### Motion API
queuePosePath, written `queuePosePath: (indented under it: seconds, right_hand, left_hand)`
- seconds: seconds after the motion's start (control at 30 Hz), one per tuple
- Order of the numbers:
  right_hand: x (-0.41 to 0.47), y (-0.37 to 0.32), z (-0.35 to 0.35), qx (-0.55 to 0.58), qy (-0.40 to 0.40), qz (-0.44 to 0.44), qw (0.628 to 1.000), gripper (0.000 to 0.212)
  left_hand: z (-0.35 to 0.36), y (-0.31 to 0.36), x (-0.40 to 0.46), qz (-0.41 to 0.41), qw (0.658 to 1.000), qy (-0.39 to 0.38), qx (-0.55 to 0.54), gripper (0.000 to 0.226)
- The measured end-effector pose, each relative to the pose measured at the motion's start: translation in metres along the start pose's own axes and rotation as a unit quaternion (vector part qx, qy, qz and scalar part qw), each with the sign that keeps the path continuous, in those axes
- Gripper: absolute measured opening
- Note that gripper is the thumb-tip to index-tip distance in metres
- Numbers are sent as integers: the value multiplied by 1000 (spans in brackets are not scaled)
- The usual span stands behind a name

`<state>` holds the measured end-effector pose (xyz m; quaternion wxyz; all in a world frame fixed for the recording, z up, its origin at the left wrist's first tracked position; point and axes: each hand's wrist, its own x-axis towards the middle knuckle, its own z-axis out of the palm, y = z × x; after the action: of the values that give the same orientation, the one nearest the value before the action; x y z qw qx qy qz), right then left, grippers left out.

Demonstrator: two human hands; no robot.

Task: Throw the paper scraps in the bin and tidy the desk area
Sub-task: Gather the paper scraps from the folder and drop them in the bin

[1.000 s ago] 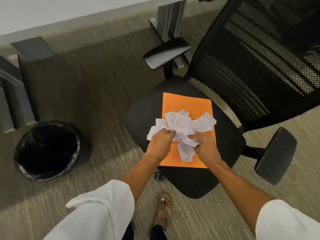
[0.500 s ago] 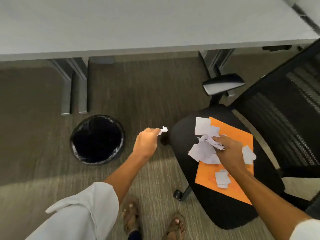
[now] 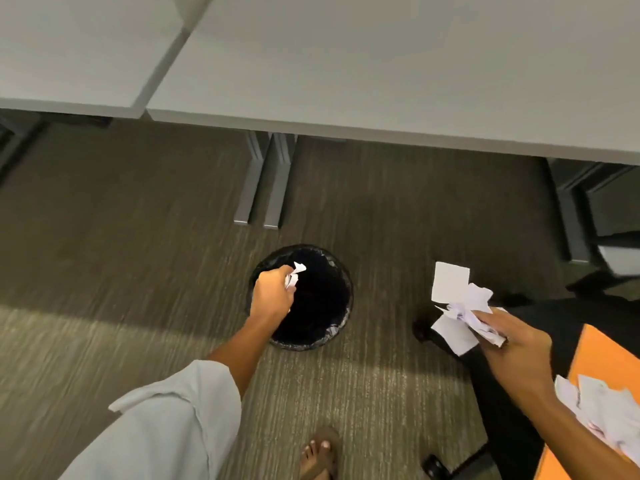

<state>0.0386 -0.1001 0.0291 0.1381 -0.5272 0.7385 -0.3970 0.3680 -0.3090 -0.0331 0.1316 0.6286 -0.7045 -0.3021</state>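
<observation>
Overhead, we note two desks (image 3: 381, 71); one bin (image 3: 341, 292) on open carpet. Left hand (image 3: 273, 292) pinches a paper scrap (image 3: 294, 273) above it. Right hand (image 3: 516, 348) clutches a scrap bundle (image 3: 457, 306); more scraps (image 3: 595, 407) lie on one orange folder (image 3: 609, 362).

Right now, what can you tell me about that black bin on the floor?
The bin is round and dark, lined with a crinkly black bag folded over its rim. It stands upright on the striped carpet, just in front of the grey desk legs. Its inside looks black; no contents can be made out. The left hand hovers over its opening, gripping small white paper scraps. Nothing visibly touches the bin but the floor.
</observation>
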Motion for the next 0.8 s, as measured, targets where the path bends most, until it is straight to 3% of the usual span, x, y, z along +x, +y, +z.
queuePosePath:
  seconds: [0.13, 0.2, 0.23, 0.33, 0.43, 0.57, 0.63, 0.73, 0.8]
  right_hand:
    - [15, -7, 43, 22, -34, -13, 999, 55]
    - [22, -10, 59, 20, -50, -8, 999, 40]
    - [24, -12, 67, 18, -56, -6, 998, 30]
    - [30, -21, 90, 35, -75, -9, 996, 28]
    - [36, -31, 120, 57, -94, -11, 994, 30]
    - [36, -39, 168, 53, -126, 5, 991, 33]
    - [36, -46, 194, 55, -143, 14, 988, 32]
    - [39, -55, 238, 51, -161, 39, 985, 26]
    - [44, -57, 269, 53, -173, 95, 979, 22]
  left_hand:
    - [2, -24, 16, -65, 992, -67, -80, 99]
    - [0, -31, 17, -123, 979, -82, -139, 118]
    - [4, -40, 19, -145, 971, -70, -176, 117]
    - [0, -49, 15, -243, 917, -82, -304, 111]
    - [-7, -58, 9, -275, 861, -81, -420, 89]
    - [-7, -56, -22, -308, 807, -73, -498, 64]
    - [2, -63, -43, -360, 786, -70, -497, 82]
    - [11, -82, -62, -402, 746, -80, -525, 132]
    - [14, -95, -66, -405, 735, -101, -535, 144]
